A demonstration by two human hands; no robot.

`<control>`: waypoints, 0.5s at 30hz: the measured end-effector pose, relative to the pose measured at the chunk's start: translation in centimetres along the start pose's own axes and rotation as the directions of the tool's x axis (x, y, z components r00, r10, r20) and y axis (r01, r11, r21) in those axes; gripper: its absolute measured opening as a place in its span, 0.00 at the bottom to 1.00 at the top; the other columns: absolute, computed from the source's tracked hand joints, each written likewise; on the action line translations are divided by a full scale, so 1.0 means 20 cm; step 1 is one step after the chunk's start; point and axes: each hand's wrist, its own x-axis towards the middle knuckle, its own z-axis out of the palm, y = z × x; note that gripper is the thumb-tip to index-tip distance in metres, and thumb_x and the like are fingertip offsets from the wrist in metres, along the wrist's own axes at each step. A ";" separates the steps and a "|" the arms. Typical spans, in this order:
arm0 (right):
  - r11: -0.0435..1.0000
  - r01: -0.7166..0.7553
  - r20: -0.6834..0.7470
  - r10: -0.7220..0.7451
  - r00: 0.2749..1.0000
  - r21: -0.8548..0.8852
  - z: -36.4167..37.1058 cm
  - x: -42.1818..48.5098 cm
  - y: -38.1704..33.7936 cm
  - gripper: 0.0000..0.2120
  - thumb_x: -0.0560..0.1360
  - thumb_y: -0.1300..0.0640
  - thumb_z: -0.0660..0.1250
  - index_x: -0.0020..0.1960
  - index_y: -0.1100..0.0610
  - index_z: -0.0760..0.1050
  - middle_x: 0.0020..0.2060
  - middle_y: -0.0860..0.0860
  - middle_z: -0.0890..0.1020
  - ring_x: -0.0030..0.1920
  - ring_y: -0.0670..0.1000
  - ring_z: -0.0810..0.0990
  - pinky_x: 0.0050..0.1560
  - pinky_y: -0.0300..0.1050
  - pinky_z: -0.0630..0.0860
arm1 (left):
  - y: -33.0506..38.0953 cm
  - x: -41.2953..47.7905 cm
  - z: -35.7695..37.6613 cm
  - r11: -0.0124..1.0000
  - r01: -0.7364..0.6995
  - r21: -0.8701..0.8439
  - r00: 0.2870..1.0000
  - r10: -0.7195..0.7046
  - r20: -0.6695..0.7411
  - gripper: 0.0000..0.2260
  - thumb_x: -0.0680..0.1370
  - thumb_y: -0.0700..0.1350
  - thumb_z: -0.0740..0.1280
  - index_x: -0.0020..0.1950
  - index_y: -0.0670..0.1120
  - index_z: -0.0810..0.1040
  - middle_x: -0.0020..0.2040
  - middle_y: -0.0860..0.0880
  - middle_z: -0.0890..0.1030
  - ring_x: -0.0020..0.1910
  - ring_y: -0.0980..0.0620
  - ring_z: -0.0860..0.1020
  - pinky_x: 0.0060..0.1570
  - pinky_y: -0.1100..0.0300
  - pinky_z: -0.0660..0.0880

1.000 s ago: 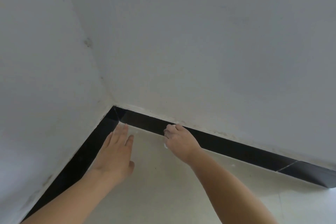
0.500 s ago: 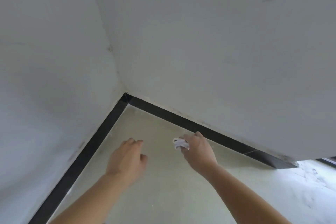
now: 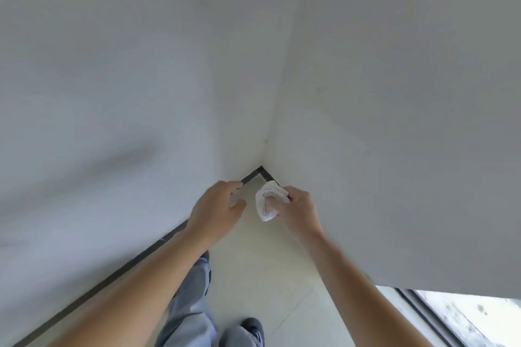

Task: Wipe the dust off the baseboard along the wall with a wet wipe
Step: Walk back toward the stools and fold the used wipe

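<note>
While your right hand (image 3: pixel 298 211) gripped the bunched wipe (image 3: pixel 267 203) and your left hand (image 3: pixel 217 205) hung half-curled, seemingly empty, flat pressure along the baseboard (image 3: pixel 251 176) suited best.

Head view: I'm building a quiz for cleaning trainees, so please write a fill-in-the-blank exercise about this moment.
1. The right hand grips a crumpled wet wipe whose colour is ____.
2. The left hand holds ____.
3. The black baseboard turns at the room's ____.
Missing words: white; nothing; corner.
</note>
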 end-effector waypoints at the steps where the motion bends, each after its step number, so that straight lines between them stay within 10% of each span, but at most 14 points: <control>1: 1.000 0.020 0.045 -0.020 0.999 -0.016 0.01 -0.08 -0.09 0.13 0.69 0.56 0.71 0.31 0.57 0.70 0.27 0.50 0.69 0.31 0.50 0.66 0.31 0.40 0.60 | 0.02 -0.10 -0.09 1.000 0.025 -0.014 0.998 -0.026 -0.058 0.19 0.78 0.47 0.62 0.70 0.49 0.70 0.64 0.51 0.75 0.61 0.52 0.74 0.59 0.58 0.72; 7: 0.983 0.178 0.392 -0.144 0.909 -0.051 0.32 -0.53 -0.46 0.15 0.71 0.56 0.70 0.38 0.68 0.72 0.33 0.54 0.71 0.34 0.50 0.73 0.31 0.36 0.67 | -0.15 -0.79 -0.50 0.949 0.268 -0.164 0.903 -0.307 -0.302 0.18 0.78 0.48 0.61 0.68 0.54 0.70 0.62 0.56 0.75 0.58 0.57 0.73 0.58 0.61 0.70; 15: 0.862 0.500 0.809 -0.233 0.539 -0.085 1.12 -1.32 -0.80 0.14 0.73 0.56 0.70 0.43 0.69 0.78 0.35 0.54 0.78 0.36 0.50 0.78 0.35 0.35 0.77 | -0.59 -1.92 -0.94 0.749 0.488 -0.448 0.521 -0.662 -0.538 0.17 0.77 0.48 0.61 0.66 0.55 0.72 0.60 0.58 0.75 0.56 0.58 0.73 0.58 0.61 0.70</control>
